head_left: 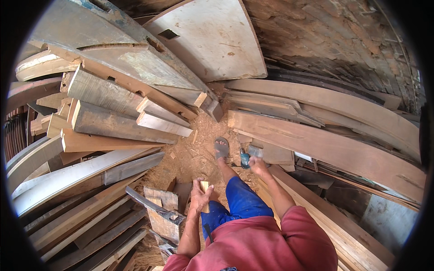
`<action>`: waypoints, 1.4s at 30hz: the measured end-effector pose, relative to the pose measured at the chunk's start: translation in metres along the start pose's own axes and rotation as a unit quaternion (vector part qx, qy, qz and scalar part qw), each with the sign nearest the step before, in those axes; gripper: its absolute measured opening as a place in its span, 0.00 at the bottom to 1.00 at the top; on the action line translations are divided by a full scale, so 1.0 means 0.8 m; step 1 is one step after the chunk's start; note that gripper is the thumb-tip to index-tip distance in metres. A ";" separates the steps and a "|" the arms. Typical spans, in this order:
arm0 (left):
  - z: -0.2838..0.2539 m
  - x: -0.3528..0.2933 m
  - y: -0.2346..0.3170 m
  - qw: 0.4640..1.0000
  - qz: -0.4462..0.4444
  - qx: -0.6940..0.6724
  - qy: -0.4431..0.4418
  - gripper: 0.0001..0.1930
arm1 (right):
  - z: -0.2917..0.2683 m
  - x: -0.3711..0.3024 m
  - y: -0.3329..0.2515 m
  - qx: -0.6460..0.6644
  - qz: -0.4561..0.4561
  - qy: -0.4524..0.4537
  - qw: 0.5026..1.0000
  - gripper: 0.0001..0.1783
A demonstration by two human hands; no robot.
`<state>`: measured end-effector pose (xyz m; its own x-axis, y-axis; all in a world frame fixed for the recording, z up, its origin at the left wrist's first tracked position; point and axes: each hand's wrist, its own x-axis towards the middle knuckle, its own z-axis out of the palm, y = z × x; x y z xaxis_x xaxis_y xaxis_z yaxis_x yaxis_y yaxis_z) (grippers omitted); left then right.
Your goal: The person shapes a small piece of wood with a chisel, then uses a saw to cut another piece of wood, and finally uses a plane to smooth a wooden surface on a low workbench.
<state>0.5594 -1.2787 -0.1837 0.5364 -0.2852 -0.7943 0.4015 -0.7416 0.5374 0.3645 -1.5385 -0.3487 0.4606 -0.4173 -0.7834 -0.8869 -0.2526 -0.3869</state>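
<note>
My left hand (199, 193) grips a small pale wooden block (205, 186) at knee height, above my blue shorts. Out to the right, my right hand (259, 166) holds a small teal power tool (245, 159) close to a short board on the plank stack. My right foot in a grey sandal (221, 147) stands on the sawdust floor ahead of me.
Stacked beams and planks (113, 122) fill the left side. Long curved boards (325, 144) lie on the right. A large pale panel (212, 36) leans at the back. A wooden block with a dark adze-like tool (158, 212) stands by my left leg. Sawdust covers the floor (190, 153).
</note>
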 end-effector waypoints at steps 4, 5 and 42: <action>0.011 0.001 -0.009 1.000 0.000 0.001 -0.009 0.28 | 0.025 -0.039 -0.002 0.056 0.080 -0.082 0.992 0.15; 0.011 0.000 -0.006 1.000 0.000 0.002 -0.010 0.28 | 0.026 -0.044 -0.002 0.045 0.071 -0.083 0.993 0.16; 0.087 -0.388 -0.370 0.645 0.073 -0.628 0.429 0.11 | 0.250 -0.405 -0.213 -0.106 -0.178 -0.440 0.874 0.16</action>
<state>0.2221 -1.0127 -0.1158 0.6333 0.5452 -0.5493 0.2947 0.4864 0.8225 0.3592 -1.1859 -0.1260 0.4162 0.5301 -0.7387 -0.6232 -0.4253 -0.6563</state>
